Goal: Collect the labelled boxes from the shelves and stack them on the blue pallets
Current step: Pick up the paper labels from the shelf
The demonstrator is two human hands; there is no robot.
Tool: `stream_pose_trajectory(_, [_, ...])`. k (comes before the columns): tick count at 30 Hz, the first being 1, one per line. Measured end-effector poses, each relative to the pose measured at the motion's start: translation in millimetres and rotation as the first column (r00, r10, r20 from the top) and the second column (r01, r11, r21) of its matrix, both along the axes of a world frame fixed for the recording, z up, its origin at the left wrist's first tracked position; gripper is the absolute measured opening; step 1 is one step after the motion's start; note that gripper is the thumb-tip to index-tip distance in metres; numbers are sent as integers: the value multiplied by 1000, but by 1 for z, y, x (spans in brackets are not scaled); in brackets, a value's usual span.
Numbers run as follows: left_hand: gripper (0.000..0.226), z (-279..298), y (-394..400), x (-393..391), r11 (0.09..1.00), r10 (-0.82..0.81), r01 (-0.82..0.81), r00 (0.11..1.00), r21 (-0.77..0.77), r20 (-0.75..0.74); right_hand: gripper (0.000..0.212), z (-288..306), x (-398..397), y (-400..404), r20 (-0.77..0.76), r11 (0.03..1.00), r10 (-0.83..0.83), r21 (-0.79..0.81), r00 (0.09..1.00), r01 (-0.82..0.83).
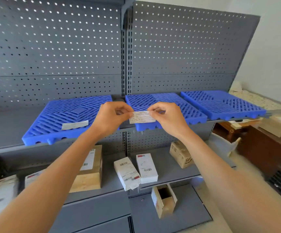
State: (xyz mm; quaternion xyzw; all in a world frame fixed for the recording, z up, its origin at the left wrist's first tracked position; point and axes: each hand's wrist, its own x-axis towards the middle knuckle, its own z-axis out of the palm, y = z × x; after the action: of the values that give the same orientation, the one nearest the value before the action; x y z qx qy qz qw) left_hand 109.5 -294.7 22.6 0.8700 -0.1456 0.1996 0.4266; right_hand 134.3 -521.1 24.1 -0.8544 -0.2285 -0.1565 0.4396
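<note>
Item: paper label (142,117), white with printed lines, held level in front of the upper shelf (5,128); the left hand (110,117) pinches its left end between thumb and fingertips, the right hand (166,116) pinches its right end the same way, other fingers curled in. Upper shelf: 3 blue pallets side by side, the left pallet (60,118) carrying a second loose label strip (75,124) on its grid, the middle pallet (178,106) directly behind the held label, the right pallet (224,105) at the shelf's far end. Lower shelf (166,167): 2 white boxes (136,170) with barcode labels lying touching near the centre upright; a brown carton (90,170) with a white label to their left; a small brown carton (180,153) to their right; further labelled boxes (0,194) at far left, blurred. Bottom level: 1 open brown box (164,199), tilted. Backing: grey perforated panels (52,47).
</note>
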Motion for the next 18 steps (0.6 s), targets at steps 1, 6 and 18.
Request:
stream_pose_trajectory(1, [4,0,-18,2,1000,-19,18,1000,-7,-8,9,0,-2,-19,3,1000,-14,3,1000,14])
stream_pose_trajectory(6, [2,-2,-104,8,994,-109,109,994,-13,-25,10,-7,-11,-105,0,996,-86,29,996,86])
stream_pose_trajectory(18, [4,-18,-249,45,970,-243,243,969,4,-44,9,-22,-6,-252,-15,964,-265,35,964,265])
